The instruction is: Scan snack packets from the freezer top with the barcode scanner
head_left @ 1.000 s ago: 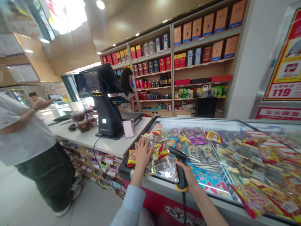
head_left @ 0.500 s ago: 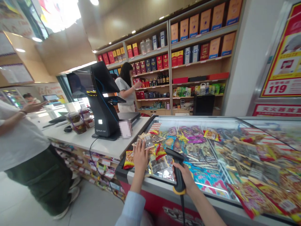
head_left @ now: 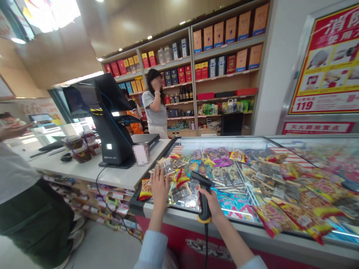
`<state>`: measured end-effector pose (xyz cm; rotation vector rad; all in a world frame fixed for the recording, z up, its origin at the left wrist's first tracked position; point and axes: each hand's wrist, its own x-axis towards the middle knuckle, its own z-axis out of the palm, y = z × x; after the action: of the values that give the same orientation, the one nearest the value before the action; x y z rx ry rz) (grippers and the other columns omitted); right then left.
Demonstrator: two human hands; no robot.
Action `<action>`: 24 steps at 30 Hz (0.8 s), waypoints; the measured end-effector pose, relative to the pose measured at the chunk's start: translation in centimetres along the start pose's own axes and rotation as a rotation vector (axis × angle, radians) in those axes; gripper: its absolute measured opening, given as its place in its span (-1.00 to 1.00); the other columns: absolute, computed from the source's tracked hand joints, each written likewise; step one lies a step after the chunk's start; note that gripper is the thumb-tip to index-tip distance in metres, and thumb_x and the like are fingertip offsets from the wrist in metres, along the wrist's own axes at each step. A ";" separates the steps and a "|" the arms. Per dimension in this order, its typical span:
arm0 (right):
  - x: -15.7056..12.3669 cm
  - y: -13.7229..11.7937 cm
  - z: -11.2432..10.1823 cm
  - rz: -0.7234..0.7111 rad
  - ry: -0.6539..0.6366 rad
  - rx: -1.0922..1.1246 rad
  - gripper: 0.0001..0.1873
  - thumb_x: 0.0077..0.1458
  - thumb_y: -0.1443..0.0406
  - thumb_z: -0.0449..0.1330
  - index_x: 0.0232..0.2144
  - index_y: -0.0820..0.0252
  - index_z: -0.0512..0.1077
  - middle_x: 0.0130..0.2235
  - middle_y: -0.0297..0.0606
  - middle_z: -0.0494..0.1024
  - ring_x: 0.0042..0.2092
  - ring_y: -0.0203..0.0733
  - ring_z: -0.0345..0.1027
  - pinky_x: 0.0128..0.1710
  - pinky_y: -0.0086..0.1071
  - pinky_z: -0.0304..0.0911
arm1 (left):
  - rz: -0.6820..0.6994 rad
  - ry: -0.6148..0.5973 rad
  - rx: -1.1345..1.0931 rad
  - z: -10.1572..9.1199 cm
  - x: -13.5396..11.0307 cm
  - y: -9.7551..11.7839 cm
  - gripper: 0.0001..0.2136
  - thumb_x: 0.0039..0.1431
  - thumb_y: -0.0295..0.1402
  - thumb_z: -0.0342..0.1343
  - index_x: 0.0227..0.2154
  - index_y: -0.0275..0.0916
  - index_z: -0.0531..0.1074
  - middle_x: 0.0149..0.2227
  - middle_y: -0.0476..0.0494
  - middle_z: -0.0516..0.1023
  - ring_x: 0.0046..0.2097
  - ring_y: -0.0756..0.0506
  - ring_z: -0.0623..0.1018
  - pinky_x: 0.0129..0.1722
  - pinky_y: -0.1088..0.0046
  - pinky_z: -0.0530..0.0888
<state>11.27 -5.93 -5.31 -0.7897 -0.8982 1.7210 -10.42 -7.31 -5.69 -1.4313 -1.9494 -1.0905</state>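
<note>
My left hand [head_left: 159,188] lies with stretched fingers on small snack packets at the near left corner of the glass-topped freezer [head_left: 238,216]. A clear packet with a label [head_left: 167,166] shows at its fingertips. Beside it on the left is a red and yellow snack bag [head_left: 145,189]. My right hand [head_left: 213,205] is wrapped round the handle of a black and yellow barcode scanner [head_left: 204,203], whose head points left over the packets. From the handle, a cable [head_left: 206,239] hangs down the freezer front.
A white counter [head_left: 117,178] with a black checkout terminal [head_left: 113,127] and lidded tubs [head_left: 82,152] stands left. More snack bags [head_left: 303,220] cover the freezer's right side. One person [head_left: 155,108] stands by the shelves, another [head_left: 17,179] at far left.
The view has turned right, so things sit further left. The person by the shelves has turned and raised a hand to the face. My hands keep their places.
</note>
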 end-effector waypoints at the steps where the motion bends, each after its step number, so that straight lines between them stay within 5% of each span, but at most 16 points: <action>1: -0.4 -0.6 -0.4 -0.013 0.004 0.002 -0.69 -0.24 0.12 0.35 -0.58 0.24 0.41 -0.70 -0.39 0.37 -0.72 -0.35 0.19 -0.76 -0.48 0.14 | 0.000 0.011 -0.007 0.0 0.0 0.4 -0.57 0.32 -0.20 -0.18 0.16 -0.22 0.29 0.27 -0.28 0.25 0.33 -0.25 0.15 0.28 0.01 0.13; 7: -3.9 -6.2 -4.9 -0.118 0.082 -0.034 -0.60 -0.29 0.09 0.42 -0.47 0.25 0.45 -0.66 -0.37 0.40 -0.70 -0.33 0.20 -0.76 -0.46 0.16 | 0.070 0.006 -0.092 0.6 -0.6 4.8 -0.58 0.32 -0.21 -0.15 0.16 -0.24 0.28 0.30 -0.29 0.18 0.36 -0.26 0.07 0.27 -0.01 0.14; 16: -6.9 -13.9 -13.7 -0.281 0.278 -0.027 -0.63 -0.32 0.16 0.44 -0.44 0.21 0.46 -0.63 -0.39 0.41 -0.70 -0.31 0.21 -0.78 -0.44 0.15 | 0.250 -0.186 -0.347 2.8 -3.2 16.9 -0.58 0.33 -0.21 -0.16 0.20 -0.14 0.22 0.32 -0.20 0.15 0.37 -0.20 0.04 0.29 0.06 0.15; 24: -8.7 -16.0 -19.3 -0.369 0.377 -0.033 -0.62 -0.30 0.15 0.43 -0.40 0.22 0.49 -0.60 -0.40 0.41 -0.68 -0.33 0.22 -0.76 -0.46 0.16 | 0.333 -0.446 -0.617 4.7 -7.1 25.0 -0.57 0.32 -0.15 -0.16 0.19 -0.15 0.22 0.30 -0.26 0.18 0.33 -0.21 0.15 0.27 0.04 0.17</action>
<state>37.41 -6.75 -0.75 -0.8729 -0.7564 1.1889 15.78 -4.05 -5.91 -2.4050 -1.5985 -1.3604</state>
